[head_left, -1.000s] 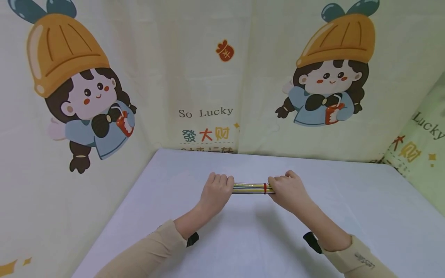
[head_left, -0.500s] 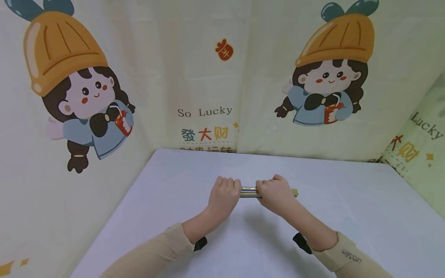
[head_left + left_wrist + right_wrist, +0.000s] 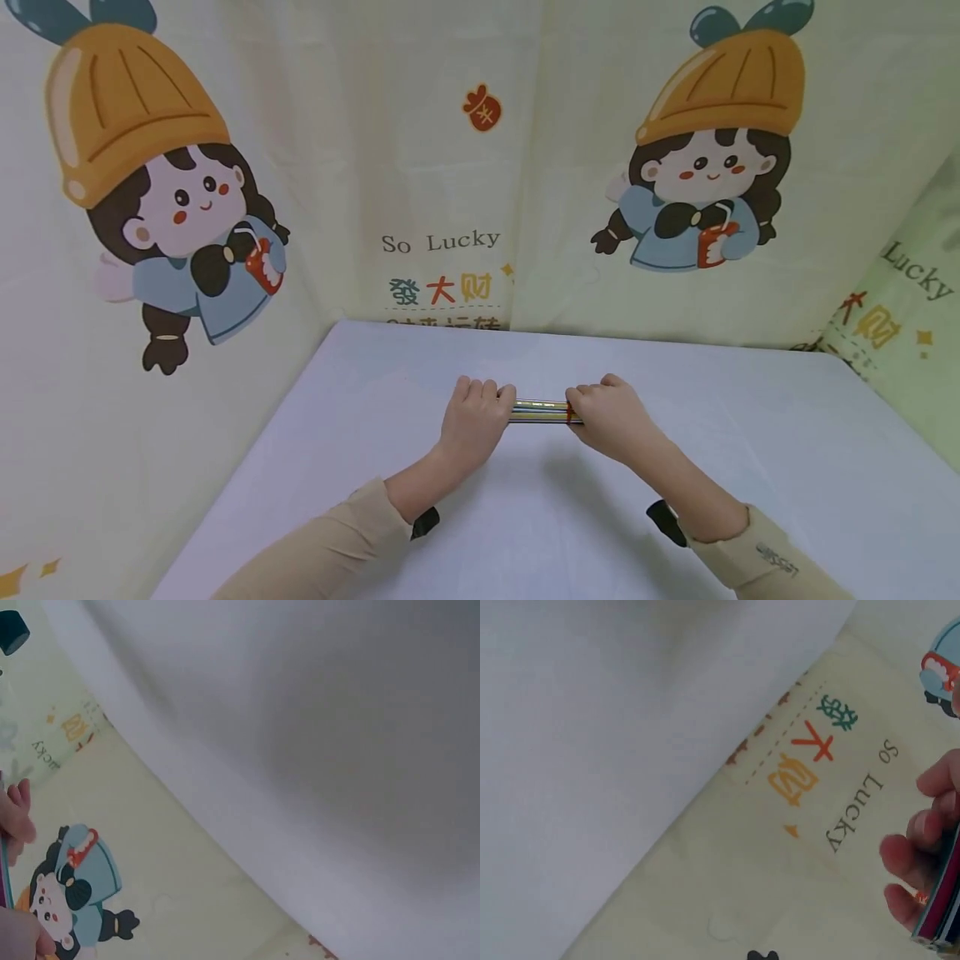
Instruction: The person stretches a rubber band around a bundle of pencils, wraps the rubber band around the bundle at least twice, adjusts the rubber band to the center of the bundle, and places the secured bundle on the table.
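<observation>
A bundle of thin, shiny striped pencils (image 3: 538,412) is held level above the white table in the head view. A red band (image 3: 569,413) circles it beside my right hand. My left hand (image 3: 475,423) grips its left part with curled fingers; my right hand (image 3: 611,418) grips farther right. In the right wrist view, the right hand's fingers (image 3: 907,859) curl round the bundle, and flat pencil ends (image 3: 934,939) stick out below them. In the left wrist view, only parts of the hands and a sliver of the bundle (image 3: 4,881) show at the left edge.
The white-covered table (image 3: 420,533) lies beneath both hands. A cream curtain (image 3: 442,183) printed with cartoon figures and lettering hangs behind it and along the sides. A dark device (image 3: 666,523) sits under the right wrist, and another dark device (image 3: 425,523) under the left.
My right hand moved left along the bundle, baring its right end, then back right, so the red band shows again. The left hand shifted slightly right, then partly back. Both kept their hold.
</observation>
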Tool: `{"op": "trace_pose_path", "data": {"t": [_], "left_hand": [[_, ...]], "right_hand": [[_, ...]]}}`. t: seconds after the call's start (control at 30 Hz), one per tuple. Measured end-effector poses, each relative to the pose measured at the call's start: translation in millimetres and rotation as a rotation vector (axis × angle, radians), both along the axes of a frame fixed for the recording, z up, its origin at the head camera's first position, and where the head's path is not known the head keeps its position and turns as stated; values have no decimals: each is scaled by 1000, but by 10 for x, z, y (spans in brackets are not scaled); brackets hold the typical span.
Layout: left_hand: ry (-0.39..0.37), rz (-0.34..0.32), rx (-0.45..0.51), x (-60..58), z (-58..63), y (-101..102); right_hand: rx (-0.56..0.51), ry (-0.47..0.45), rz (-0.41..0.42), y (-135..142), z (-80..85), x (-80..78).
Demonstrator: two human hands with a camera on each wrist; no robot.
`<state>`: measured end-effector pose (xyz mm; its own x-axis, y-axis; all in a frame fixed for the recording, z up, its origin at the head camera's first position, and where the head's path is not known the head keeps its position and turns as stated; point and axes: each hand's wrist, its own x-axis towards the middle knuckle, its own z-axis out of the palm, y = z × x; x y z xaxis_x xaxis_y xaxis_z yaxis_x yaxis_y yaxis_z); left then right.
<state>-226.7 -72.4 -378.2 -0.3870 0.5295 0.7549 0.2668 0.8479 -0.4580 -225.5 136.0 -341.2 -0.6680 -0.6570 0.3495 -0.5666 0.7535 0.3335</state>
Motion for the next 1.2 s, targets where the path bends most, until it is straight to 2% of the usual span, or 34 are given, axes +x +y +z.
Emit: {"op": "trace_pose_path", "data": {"t": [0.07, 0.2, 0.4, 0.47, 0.63, 0.7, 0.93, 1.03, 1.13, 1.2], "left_hand": [[14, -10, 1, 7, -10, 31], [32, 12, 33, 28, -18, 91], [31, 27, 29, 47, 20, 164], [30, 36, 25, 39, 34, 155], [23, 57, 48, 5, 25, 39], [19, 51, 53, 2, 21, -3], [36, 23, 66, 40, 28, 96], [17, 14, 64, 55, 37, 158], [22, 7, 55, 59, 47, 193], [34, 13, 56, 53, 47, 190]], "right_hand": [[-12, 21, 9, -32, -30, 13], [-40, 70, -25, -93, -62, 34], [-94, 109, 60, -245, -65, 20], [-116, 101, 64, -249, -54, 12], [-113, 27, -20, -101, 24, 6], [-97, -5, -29, -54, 42, -5], [-93, 70, 49, -160, -49, 3], [-109, 70, 69, -240, -43, 23], [-123, 88, 99, -299, -40, 26], [-122, 85, 90, -296, -35, 21]]}}
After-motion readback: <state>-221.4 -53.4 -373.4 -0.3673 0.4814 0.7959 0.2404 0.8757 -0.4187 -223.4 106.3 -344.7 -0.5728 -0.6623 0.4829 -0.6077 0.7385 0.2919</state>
